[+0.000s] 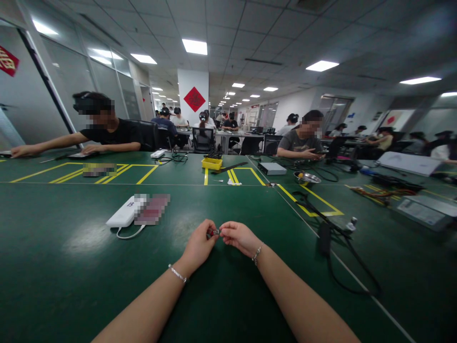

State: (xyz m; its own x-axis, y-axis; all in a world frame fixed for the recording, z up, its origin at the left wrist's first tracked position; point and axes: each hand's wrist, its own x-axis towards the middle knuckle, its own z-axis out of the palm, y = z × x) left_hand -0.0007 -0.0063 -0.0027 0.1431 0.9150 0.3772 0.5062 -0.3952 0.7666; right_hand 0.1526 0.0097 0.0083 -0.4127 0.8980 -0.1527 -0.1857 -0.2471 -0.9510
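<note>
My left hand (200,243) is closed in a pinch on a small red-and-silver object (214,232), too small to name more exactly. My right hand (240,237) faces it from the right, thumb and fingertips pressed together at the object's right end. What those right fingertips grip, if anything, is too small to make out. Both hands are just above the green tabletop (228,295), near the middle of the view. A white power bank (125,213) marked 15 lies to the left, its short white cable looping to a pixelated reddish item (154,210).
Beyond my hands are a yellow bin (212,164), a grey box (272,168) and a metal bowl (307,177). A black cable with an adapter (324,238) lies to the right, near a metal power supply unit (423,212). Co-workers sit across the table at left and right.
</note>
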